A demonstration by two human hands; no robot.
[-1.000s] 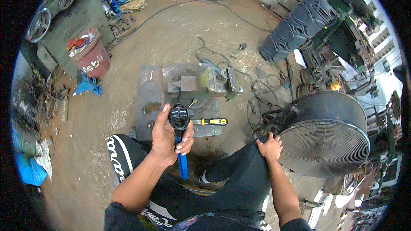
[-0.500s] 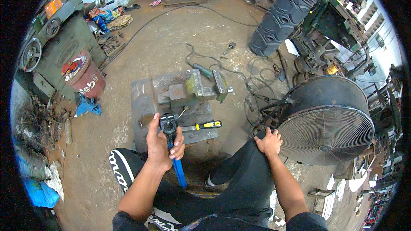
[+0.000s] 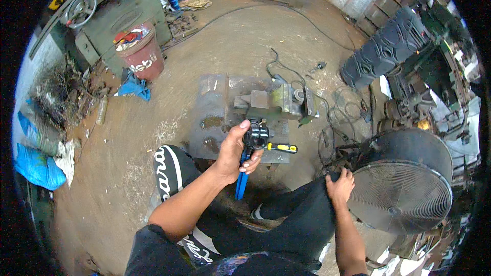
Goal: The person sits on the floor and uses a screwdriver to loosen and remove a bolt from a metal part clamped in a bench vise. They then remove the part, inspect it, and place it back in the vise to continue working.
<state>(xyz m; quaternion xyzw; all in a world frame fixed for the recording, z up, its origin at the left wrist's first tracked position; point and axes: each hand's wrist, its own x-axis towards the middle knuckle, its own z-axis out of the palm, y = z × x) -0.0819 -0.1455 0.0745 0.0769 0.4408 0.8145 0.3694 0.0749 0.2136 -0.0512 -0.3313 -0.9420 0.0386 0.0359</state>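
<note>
My left hand [image 3: 235, 156] is wrapped round a tool with a blue handle and a round black head [image 3: 256, 135], held upright over the near edge of a steel plate [image 3: 212, 89]. The blue handle points down toward my lap. Behind the tool, a bench vise [image 3: 283, 100] stands on the plate. A file with a yellow and black handle [image 3: 284, 148] lies just right of the tool head, its blade mostly hidden behind it. Against my right knee rests my right hand [image 3: 339, 189], fingers apart and holding nothing visible, beside a large drum fan [image 3: 404, 174].
Cables [image 3: 342, 107] tangle on the floor between vise and fan. A tall dark ribbed case [image 3: 383, 48] leans at the far right. At left are a reddish bucket [image 3: 146, 56] of rags, a blue cloth [image 3: 135, 88] and a green machine [image 3: 128, 13] with handwheels.
The view has turned left, so the scene sits further right. My left hand has brought the tool head rightward over the file's blade and tilted it. My right hand stays at the knee.
</note>
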